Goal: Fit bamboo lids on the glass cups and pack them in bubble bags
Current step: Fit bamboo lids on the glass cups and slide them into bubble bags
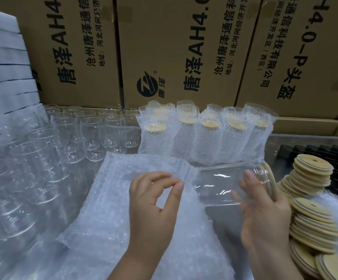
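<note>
My right hand (265, 215) grips a clear glass cup (224, 184) lying on its side, with a bamboo lid (270, 178) fitted on its right end. The cup's base points left toward a stack of flat bubble bags (123, 199) in the middle of the table. My left hand (152, 205) pinches the edge of the top bubble bag between thumb and forefinger. Several bagged, lidded cups (204, 136) stand in a row behind.
Many bare glass cups (87, 134) stand at the left and back left. Piles of loose bamboo lids (313, 211) sit at the right. Large printed cardboard boxes (184, 49) wall off the back. White foam sheets (2, 63) are stacked at far left.
</note>
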